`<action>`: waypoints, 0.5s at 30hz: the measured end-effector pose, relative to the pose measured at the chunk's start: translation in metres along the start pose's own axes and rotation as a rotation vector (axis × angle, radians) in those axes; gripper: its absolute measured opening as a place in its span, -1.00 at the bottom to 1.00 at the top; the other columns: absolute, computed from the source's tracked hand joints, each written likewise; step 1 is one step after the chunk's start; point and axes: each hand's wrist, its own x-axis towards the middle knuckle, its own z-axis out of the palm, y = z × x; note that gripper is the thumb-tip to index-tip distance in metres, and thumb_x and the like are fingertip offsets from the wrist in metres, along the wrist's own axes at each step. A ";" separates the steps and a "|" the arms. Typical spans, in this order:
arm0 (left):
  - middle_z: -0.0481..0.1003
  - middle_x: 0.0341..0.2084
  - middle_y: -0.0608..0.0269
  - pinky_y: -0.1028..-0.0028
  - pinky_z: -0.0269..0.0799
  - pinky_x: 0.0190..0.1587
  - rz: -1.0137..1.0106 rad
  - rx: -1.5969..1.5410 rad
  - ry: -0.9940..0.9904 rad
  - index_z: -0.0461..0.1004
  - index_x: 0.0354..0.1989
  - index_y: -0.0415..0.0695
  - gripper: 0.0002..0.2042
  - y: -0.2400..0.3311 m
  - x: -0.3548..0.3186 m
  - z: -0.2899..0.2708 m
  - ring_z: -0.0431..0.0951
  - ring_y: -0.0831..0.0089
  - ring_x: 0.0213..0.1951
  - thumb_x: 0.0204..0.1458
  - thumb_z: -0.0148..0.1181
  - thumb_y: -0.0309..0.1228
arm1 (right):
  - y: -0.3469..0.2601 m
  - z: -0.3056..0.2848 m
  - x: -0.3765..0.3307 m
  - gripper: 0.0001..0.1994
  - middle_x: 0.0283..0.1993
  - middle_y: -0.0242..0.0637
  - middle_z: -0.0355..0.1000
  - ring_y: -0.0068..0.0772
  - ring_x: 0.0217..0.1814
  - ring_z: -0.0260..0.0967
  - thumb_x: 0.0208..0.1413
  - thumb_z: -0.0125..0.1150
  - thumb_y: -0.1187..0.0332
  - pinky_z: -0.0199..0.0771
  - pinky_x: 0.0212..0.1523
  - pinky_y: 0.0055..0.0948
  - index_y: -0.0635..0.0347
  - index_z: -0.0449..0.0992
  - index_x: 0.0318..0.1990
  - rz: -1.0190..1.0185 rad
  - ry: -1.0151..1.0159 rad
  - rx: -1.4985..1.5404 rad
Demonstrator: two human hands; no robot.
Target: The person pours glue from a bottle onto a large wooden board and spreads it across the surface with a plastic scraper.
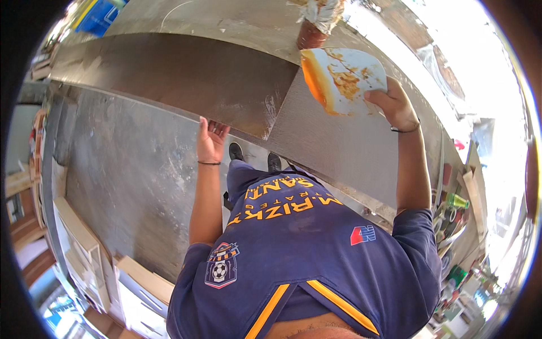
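My right hand (395, 104) is closed on a white, rounded spreader (364, 65), thumb on its near face. Wet orange-yellow adhesive coats the spreader's left edge, and brownish smears mark its middle. It is raised over the bench, its left side close to a reddish-brown can (310, 37). My left hand (212, 141) is at the near edge of a long dark brown board (186, 76), palm up, fingertips against the edge and thumb apart. Right of that board lies a greyer sheet (339, 135), meeting it along a slanted seam.
A large grey panel (130, 169) extends to my left. At the back left stands a blue bucket (97, 18). Crumpled, glue-stained wrapping (323, 12) covers the can's top. Pale boards (79, 226) stand at the lower left; assorted shop items, including a green container (456, 200), crowd the right.
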 end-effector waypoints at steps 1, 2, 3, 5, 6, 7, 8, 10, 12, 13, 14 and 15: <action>0.38 -0.12 0.26 0.33 0.40 -0.04 0.008 0.050 0.021 0.29 0.00 -0.07 -0.65 0.007 0.006 -0.004 0.42 0.34 -0.10 0.15 0.01 -0.14 | 0.001 0.002 0.002 -0.64 -0.16 -0.27 0.47 -0.55 -0.13 0.35 0.02 0.11 0.46 0.35 -0.07 -0.53 0.43 0.37 0.00 0.003 0.008 -0.005; 0.39 -0.14 0.27 0.35 0.41 -0.06 0.017 0.102 0.040 0.30 -0.01 -0.06 -0.67 0.013 0.012 -0.007 0.42 0.36 -0.13 0.15 0.02 -0.15 | 0.004 0.002 0.002 -0.64 -0.17 -0.28 0.47 -0.56 -0.15 0.35 0.01 0.12 0.46 0.35 -0.09 -0.53 0.43 0.37 -0.01 -0.001 0.039 -0.009; 0.39 -0.15 0.29 0.36 0.41 -0.08 0.022 0.155 0.055 0.31 -0.02 -0.05 -0.68 0.015 0.017 -0.008 0.42 0.38 -0.15 0.14 0.04 -0.17 | 0.009 0.003 0.000 -0.64 -0.18 -0.28 0.47 -0.56 -0.16 0.35 0.01 0.12 0.46 0.36 -0.10 -0.54 0.43 0.38 -0.01 -0.001 0.074 -0.014; 0.39 -0.16 0.31 0.38 0.40 -0.09 0.011 0.186 0.071 0.32 -0.04 -0.04 -0.69 0.017 0.021 -0.006 0.42 0.39 -0.18 0.12 0.07 -0.19 | 0.020 0.004 -0.001 -0.64 -0.20 -0.29 0.47 -0.57 -0.19 0.35 0.01 0.12 0.45 0.36 -0.15 -0.54 0.43 0.38 -0.02 0.001 0.129 -0.017; 0.39 -0.17 0.32 0.38 0.39 -0.09 -0.003 0.204 0.073 0.33 -0.04 -0.04 -0.70 0.017 0.022 -0.005 0.42 0.40 -0.19 0.11 0.08 -0.20 | 0.026 0.005 -0.002 -0.64 -0.20 -0.29 0.47 -0.57 -0.21 0.35 0.01 0.12 0.45 0.37 -0.18 -0.53 0.42 0.38 -0.02 0.007 0.151 -0.014; 0.39 -0.18 0.33 0.37 0.38 -0.08 -0.023 0.214 0.089 0.33 -0.05 -0.03 -0.70 0.017 0.023 -0.008 0.41 0.41 -0.17 0.09 0.11 -0.20 | 0.029 0.007 -0.005 -0.64 -0.21 -0.29 0.47 -0.57 -0.23 0.35 0.01 0.11 0.45 0.38 -0.20 -0.52 0.41 0.39 -0.02 0.019 0.173 -0.011; 0.39 -0.17 0.32 0.36 0.37 -0.07 -0.033 0.218 0.083 0.34 -0.05 -0.03 -0.70 0.020 0.023 -0.013 0.40 0.40 -0.16 0.09 0.10 -0.20 | 0.028 0.012 -0.008 -0.64 -0.21 -0.27 0.47 -0.56 -0.22 0.35 0.01 0.10 0.44 0.37 -0.19 -0.53 0.42 0.38 -0.02 0.066 0.168 -0.038; 0.39 -0.15 0.31 0.35 0.37 -0.07 -0.057 0.214 0.069 0.34 -0.04 -0.03 -0.69 0.023 0.025 -0.022 0.40 0.39 -0.14 0.10 0.09 -0.19 | 0.022 0.024 -0.013 -0.63 -0.20 -0.23 0.47 -0.54 -0.19 0.35 0.02 0.08 0.42 0.37 -0.17 -0.53 0.44 0.37 -0.01 0.167 0.157 -0.097; 0.39 -0.14 0.28 0.33 0.35 -0.01 -0.087 0.167 0.068 0.32 -0.03 -0.08 -0.66 0.034 0.032 -0.034 0.39 0.35 -0.09 0.10 0.09 -0.18 | 0.028 0.031 -0.017 -0.62 -0.24 -0.19 0.48 -0.53 -0.23 0.36 0.02 0.05 0.42 0.38 -0.19 -0.52 0.36 0.38 0.02 0.231 0.170 -0.283; 0.39 -0.13 0.26 0.32 0.34 0.02 -0.098 0.140 0.070 0.32 -0.02 -0.11 -0.64 0.040 0.039 -0.039 0.39 0.33 -0.07 0.10 0.09 -0.18 | 0.031 0.036 -0.019 -0.62 -0.25 -0.17 0.48 -0.52 -0.26 0.37 0.03 0.03 0.42 0.39 -0.20 -0.51 0.32 0.38 0.04 0.263 0.169 -0.379; 0.39 -0.12 0.25 0.32 0.33 0.03 -0.097 0.139 0.064 0.31 -0.01 -0.13 -0.64 0.048 0.044 -0.046 0.38 0.32 -0.05 0.11 0.07 -0.18 | 0.031 0.043 -0.020 -0.61 -0.26 -0.15 0.48 -0.47 -0.26 0.39 0.03 0.01 0.42 0.40 -0.21 -0.48 0.27 0.38 0.06 0.319 0.199 -0.461; 0.39 -0.11 0.24 0.32 0.32 0.04 -0.088 0.136 0.064 0.31 -0.01 -0.14 -0.63 0.060 0.049 -0.050 0.38 0.32 -0.04 0.13 0.04 -0.17 | 0.031 0.052 -0.017 -0.61 -0.26 -0.12 0.48 -0.41 -0.27 0.40 0.04 -0.01 0.42 0.41 -0.22 -0.45 0.22 0.38 0.07 0.370 0.219 -0.543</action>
